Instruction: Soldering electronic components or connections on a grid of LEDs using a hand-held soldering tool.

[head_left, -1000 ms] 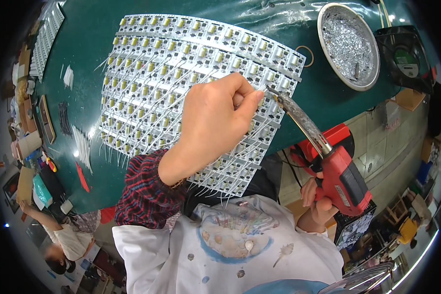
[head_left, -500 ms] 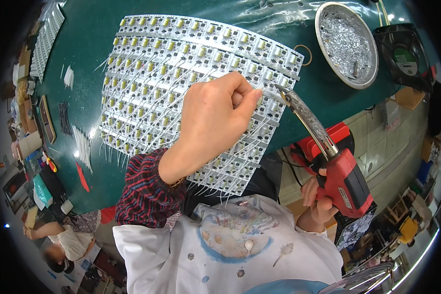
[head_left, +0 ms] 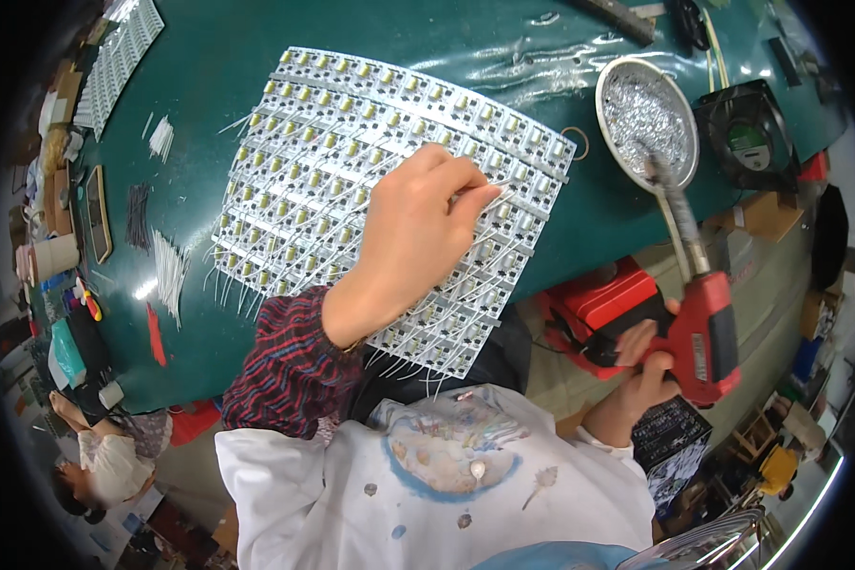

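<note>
A panel of white circuit boards (head_left: 418, 100) with rows of small yellow parts lies at the near edge of the green table. Thin white wires (head_left: 261, 252) slant across it and stick out past its near side. Over the panel's right half, my left hand (head_left: 404, 233) is closed in a pinch, with what looks like a white wire at its fingertips (head_left: 503, 187). My right hand (head_left: 636, 380) grips a red soldering gun (head_left: 695, 337). The gun's tip reaches into a round metal bowl (head_left: 601, 119) of crumpled silvery material; motion blurs its barrel.
Bundles of white wires (head_left: 169, 271) and dark wires (head_left: 138, 214) lie on the left of the table, beside a red strip (head_left: 156, 334). A black fan-like device (head_left: 749, 138) stands right of the bowl. Another person (head_left: 114, 461) sits at lower left.
My right hand has swung the soldering gun away from the panel, to the right, and its tip is now in the bowl. My left hand keeps its pinch over the panel. The view has shifted slightly.
</note>
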The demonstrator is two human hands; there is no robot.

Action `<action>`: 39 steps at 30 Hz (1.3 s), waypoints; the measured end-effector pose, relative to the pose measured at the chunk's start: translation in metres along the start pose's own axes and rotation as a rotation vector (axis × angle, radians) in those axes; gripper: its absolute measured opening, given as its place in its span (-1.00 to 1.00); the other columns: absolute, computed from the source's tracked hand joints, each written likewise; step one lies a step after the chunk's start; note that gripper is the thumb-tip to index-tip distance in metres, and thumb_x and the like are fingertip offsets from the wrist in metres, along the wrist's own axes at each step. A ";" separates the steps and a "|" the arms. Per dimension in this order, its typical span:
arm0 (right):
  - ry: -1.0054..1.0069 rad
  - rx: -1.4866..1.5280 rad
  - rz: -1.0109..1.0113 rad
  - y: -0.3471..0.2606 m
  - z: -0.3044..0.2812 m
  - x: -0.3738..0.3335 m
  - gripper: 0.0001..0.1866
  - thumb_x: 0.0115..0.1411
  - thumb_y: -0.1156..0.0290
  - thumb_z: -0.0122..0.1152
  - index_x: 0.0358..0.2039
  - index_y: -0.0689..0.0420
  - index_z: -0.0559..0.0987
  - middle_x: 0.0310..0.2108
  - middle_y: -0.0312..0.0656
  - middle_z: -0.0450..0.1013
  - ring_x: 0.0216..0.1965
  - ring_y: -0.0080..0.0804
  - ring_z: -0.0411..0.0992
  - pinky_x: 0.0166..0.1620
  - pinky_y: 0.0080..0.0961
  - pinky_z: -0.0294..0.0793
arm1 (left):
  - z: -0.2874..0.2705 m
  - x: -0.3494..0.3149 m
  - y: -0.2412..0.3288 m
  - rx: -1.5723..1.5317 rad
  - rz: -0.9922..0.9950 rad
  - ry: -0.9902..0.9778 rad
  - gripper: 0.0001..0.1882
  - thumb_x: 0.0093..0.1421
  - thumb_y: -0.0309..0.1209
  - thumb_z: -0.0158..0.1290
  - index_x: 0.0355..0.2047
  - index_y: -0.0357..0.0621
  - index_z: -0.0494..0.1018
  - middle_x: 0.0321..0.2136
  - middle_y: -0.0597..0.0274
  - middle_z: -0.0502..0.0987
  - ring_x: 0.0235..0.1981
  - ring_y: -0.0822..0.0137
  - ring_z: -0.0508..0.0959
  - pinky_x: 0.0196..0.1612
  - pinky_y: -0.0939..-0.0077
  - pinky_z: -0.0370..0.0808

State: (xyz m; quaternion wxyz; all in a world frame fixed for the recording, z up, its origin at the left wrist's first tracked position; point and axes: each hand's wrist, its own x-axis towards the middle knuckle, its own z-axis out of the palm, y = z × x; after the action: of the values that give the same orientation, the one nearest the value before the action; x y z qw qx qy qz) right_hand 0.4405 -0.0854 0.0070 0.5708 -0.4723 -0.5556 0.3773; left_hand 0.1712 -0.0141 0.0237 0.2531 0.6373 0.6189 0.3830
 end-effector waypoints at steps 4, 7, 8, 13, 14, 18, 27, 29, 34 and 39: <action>0.106 -0.360 -0.332 -0.050 -0.039 0.051 -0.30 0.13 0.10 0.14 0.03 0.46 0.19 -0.71 -0.26 0.28 -0.80 -0.60 0.16 -0.69 -0.67 0.17 | -0.011 0.004 0.006 -0.099 0.027 -0.029 -0.96 0.03 -0.57 0.11 -0.48 -0.30 0.50 -0.63 0.19 0.52 -0.68 0.51 0.48 -0.62 0.64 0.34; 0.050 -0.455 -0.491 -0.111 -0.070 0.103 -0.37 0.16 0.18 0.12 0.01 0.48 0.24 -0.79 -0.30 0.21 -0.82 -0.63 0.10 -0.71 -0.67 0.10 | -0.014 0.003 0.013 -0.147 -0.054 -0.096 -0.96 0.04 -0.57 0.10 -0.48 -0.31 0.49 -0.65 0.20 0.51 -0.68 0.51 0.50 -0.64 0.68 0.35; 0.021 -0.465 -0.421 -0.132 -0.096 0.116 -0.33 0.16 0.09 0.10 0.02 0.44 0.23 -0.79 -0.32 0.22 -0.81 -0.64 0.10 -0.71 -0.65 0.09 | -0.014 0.004 0.016 -0.168 -0.068 -0.118 -0.96 0.04 -0.57 0.10 -0.48 -0.32 0.49 -0.65 0.21 0.51 -0.68 0.51 0.51 -0.64 0.69 0.35; 0.104 -0.257 -0.404 -0.139 -0.074 0.129 -0.62 0.17 0.17 0.07 -0.45 0.27 0.28 -0.85 -0.21 0.17 -0.85 -0.51 0.08 -0.73 -0.58 0.12 | 0.002 0.001 0.023 -0.206 -0.149 -0.172 -0.95 0.04 -0.55 0.11 -0.51 -0.30 0.49 -0.69 0.23 0.50 -0.68 0.53 0.47 -0.62 0.66 0.33; 0.007 -0.211 -0.318 -0.128 -0.073 0.120 -0.49 0.15 0.09 0.10 -0.22 0.34 0.25 -0.83 -0.29 0.20 -0.84 -0.57 0.11 -0.72 -0.62 0.12 | 0.007 0.000 0.021 -0.226 -0.177 -0.183 -0.94 0.04 -0.54 0.12 -0.52 -0.29 0.49 -0.68 0.23 0.50 -0.68 0.53 0.46 -0.61 0.64 0.33; -0.213 0.064 0.052 -0.071 -0.065 0.062 -0.17 0.01 -0.12 0.18 0.02 0.37 0.22 -0.83 -0.39 0.25 -0.83 -0.62 0.18 -0.70 -0.67 0.20 | 0.021 -0.003 0.014 -0.239 -0.149 -0.148 -0.92 0.03 -0.51 0.13 -0.52 -0.29 0.50 -0.67 0.24 0.49 -0.66 0.52 0.40 -0.58 0.60 0.29; -0.064 0.165 0.366 -0.022 -0.006 -0.019 -0.09 -0.01 -0.28 0.06 0.03 0.35 0.22 -0.86 -0.39 0.19 -0.87 -0.60 0.15 -0.71 -0.67 0.19 | 0.022 -0.007 0.014 -0.113 -0.183 -0.152 -0.91 0.03 -0.50 0.14 -0.51 -0.29 0.51 -0.68 0.24 0.50 -0.70 0.57 0.39 -0.63 0.68 0.29; -0.060 0.162 0.355 -0.019 -0.001 -0.025 -0.08 -0.02 -0.30 0.05 0.02 0.33 0.22 -0.88 -0.40 0.17 -0.88 -0.59 0.14 -0.73 -0.66 0.17 | 0.022 -0.007 0.013 -0.153 -0.194 -0.148 -0.92 0.04 -0.52 0.13 -0.51 -0.29 0.51 -0.68 0.24 0.51 -0.72 0.59 0.40 -0.66 0.71 0.29; -0.062 0.188 0.383 -0.018 0.006 -0.029 -0.06 -0.04 -0.34 0.02 0.02 0.33 0.22 -0.88 -0.42 0.16 -0.88 -0.60 0.15 -0.73 -0.65 0.18 | 0.022 -0.010 0.013 -0.177 -0.184 -0.146 -0.94 0.07 -0.54 0.10 -0.45 -0.30 0.50 -0.65 0.24 0.53 -0.74 0.61 0.42 -0.70 0.77 0.32; -0.068 0.129 0.423 -0.024 0.007 -0.028 -0.03 -0.06 -0.37 0.00 0.03 0.33 0.21 -0.87 -0.43 0.17 -0.86 -0.61 0.16 -0.71 -0.66 0.20 | 0.026 -0.011 0.013 -0.246 -0.288 -0.188 -0.91 0.10 -0.52 0.09 -0.45 -0.33 0.46 -0.68 0.28 0.50 -0.74 0.64 0.41 -0.71 0.78 0.30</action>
State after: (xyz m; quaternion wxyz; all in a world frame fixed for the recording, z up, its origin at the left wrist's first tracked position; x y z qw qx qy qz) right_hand 0.4285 -0.1181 0.0215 0.4887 -0.5281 -0.4379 0.5391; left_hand 0.2004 -0.0223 0.0178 0.4378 0.5396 0.6257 0.3545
